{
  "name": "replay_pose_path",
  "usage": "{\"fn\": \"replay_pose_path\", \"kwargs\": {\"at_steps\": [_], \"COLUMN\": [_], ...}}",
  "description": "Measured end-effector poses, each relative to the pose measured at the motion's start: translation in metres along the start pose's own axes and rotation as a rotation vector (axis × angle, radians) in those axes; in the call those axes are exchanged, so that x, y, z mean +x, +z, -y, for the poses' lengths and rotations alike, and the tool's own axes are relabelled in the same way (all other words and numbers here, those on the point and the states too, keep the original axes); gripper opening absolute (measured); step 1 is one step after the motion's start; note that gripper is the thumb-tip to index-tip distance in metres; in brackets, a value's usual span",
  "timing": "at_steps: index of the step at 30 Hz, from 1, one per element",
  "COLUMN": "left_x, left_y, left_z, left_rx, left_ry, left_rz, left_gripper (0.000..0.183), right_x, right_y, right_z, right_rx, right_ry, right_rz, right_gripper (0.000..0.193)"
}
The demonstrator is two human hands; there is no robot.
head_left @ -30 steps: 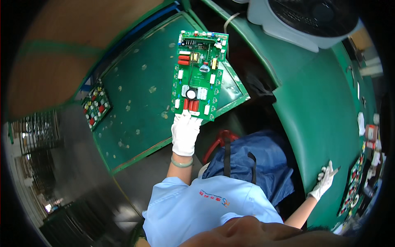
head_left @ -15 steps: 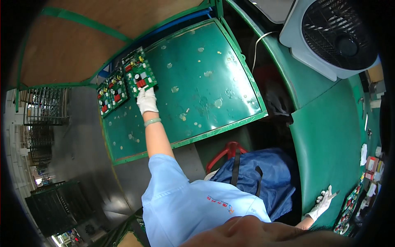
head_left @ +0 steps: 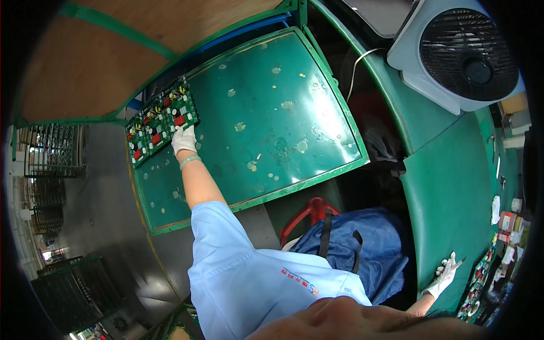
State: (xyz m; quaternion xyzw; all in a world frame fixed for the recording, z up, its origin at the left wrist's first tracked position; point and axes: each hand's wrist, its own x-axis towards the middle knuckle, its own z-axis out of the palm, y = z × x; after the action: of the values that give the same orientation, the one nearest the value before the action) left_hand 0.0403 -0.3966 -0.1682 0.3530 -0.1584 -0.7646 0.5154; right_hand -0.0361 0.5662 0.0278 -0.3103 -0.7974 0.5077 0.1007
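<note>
My left hand (head_left: 183,140), white-gloved, is closed on the near edge of a green circuit board (head_left: 184,111) crowded with red, yellow, white and black parts. This board sits right beside a second, similar circuit board (head_left: 148,137) at the left side of the green tabletop (head_left: 255,113). At the lower right, my right hand (head_left: 445,276), also gloved, rests over another green work surface. Out of its fingers sticks a slim tool with a dark tip (head_left: 460,263); its kind is too small to make out.
A grey box fan (head_left: 464,62) stands at the upper right, with a white cable (head_left: 357,65) nearby. A blue bag (head_left: 357,243) lies on a red stool (head_left: 309,215) between the surfaces. More circuit boards (head_left: 479,283) line the far right edge. Dark racks (head_left: 54,150) stand at left.
My left hand has moved left and toward me with its circuit board, closing the gap to the second board. My right hand has barely moved and keeps the slim tool.
</note>
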Motion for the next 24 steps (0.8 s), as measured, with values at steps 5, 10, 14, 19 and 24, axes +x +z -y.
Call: {"fn": "replay_pose_path", "kwargs": {"at_steps": [5, 10, 14, 19, 24], "left_x": [-0.04, -0.151, -0.141, -0.114, -0.1], "left_y": [0.027, 0.113, 0.1, 0.084, 0.116], "left_z": [0.003, -0.016, -0.016, 0.027, 0.102], "left_rx": [1.458, 2.011, 1.807, 1.293, 0.353], "left_ry": [0.313, 0.175, 0.23, 0.337, -0.199], "left_rz": [0.123, 0.148, 0.377, 0.55, 1.012], "left_gripper": [0.043, 0.056, 0.053, 0.052, 0.052], "right_x": [0.005, -0.022, -0.008, -0.017, -0.052], "right_y": [-0.015, 0.018, 0.033, 0.022, -0.001], "right_z": [-0.022, 0.028, 0.032, 0.021, 0.008], "right_rx": [0.011, 0.153, -0.071, 0.079, 0.229], "right_ry": [-0.015, 0.055, -0.043, 0.102, -0.065], "right_rz": [0.01, 0.049, -0.004, 0.093, 0.14], "right_gripper": [0.038, 0.037, 0.032, 0.036, 0.038]}}
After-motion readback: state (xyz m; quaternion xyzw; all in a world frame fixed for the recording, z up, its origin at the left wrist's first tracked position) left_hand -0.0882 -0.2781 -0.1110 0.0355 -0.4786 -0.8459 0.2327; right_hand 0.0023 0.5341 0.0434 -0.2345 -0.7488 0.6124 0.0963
